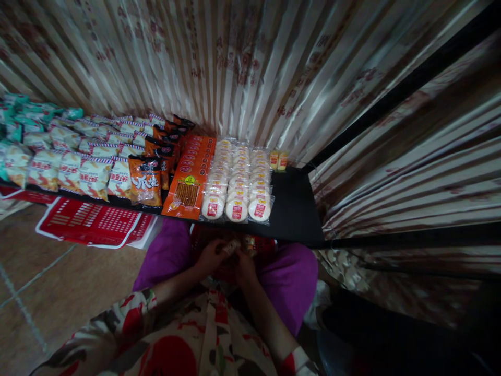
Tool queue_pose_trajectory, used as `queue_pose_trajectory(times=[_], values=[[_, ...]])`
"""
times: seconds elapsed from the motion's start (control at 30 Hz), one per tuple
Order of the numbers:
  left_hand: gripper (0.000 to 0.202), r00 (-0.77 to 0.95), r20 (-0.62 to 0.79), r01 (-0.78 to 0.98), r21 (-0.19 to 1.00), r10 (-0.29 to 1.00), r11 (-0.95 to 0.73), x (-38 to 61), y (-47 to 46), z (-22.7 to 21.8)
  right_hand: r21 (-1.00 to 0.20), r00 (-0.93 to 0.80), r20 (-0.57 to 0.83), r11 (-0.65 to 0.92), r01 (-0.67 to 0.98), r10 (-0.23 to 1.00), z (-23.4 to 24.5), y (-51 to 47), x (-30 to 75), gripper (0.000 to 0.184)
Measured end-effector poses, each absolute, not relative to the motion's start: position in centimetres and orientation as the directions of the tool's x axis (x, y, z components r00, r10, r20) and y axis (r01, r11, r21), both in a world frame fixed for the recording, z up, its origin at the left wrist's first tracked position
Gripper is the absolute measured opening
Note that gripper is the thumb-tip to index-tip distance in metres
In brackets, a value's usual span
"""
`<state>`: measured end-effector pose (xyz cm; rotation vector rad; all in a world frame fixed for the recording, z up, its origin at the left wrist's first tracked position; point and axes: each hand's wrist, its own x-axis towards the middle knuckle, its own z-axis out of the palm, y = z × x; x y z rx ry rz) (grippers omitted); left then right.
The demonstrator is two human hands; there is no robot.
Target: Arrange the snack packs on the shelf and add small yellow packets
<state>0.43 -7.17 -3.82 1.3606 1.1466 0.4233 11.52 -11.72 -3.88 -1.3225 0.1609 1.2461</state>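
Small packet (232, 246) sits low in the frame, between the two hands, above the lap and just under the front edge of the black shelf (294, 209). It is over a red basket (266, 245) wedged between the purple-clad knees.

In my judgement it is best handled by pinching it at its edges, keeping it over the basket so a slip lands there. It should also stay below the shelf lip, so the rows above are not knocked.

The left hand (210, 257) comes in from a floral sleeve, wrist bent inward, its fingers curled closed on the packet's left end. The right hand (245, 269) comes up from below with the forearm steep. Its fingers reach the packet's right side, but the dim light hides whether they clasp it or only touch.

On the shelf, from the left, lie:
- white-and-orange bags (70, 173)
- brown-orange bags (145, 181)
- flat orange packs (188, 191)
- wrapped round white cakes (237, 202)
- two small yellow packets (278, 160), against the striped curtain (250, 68)
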Motion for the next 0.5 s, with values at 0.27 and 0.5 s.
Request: queue_pose_trajectory(times=[0.27, 0.5], values=[[0.031, 0.446, -0.295, 0.425, 0.901, 0.845, 0.090, 1.1, -7.4, -1.5, -0.652, 0.430, -0.692, -0.244, -0.718, 0.580, -2.6, -12.0, 12.3, 0.017], [0.036, 0.516, -0.204, 0.391, 0.920, 0.832, -0.016, 1.1, -7.7, -0.5, -0.627, 0.439, -0.706, -0.201, -0.753, 0.556, -1.3, -12.7, 12.4, 0.020]])
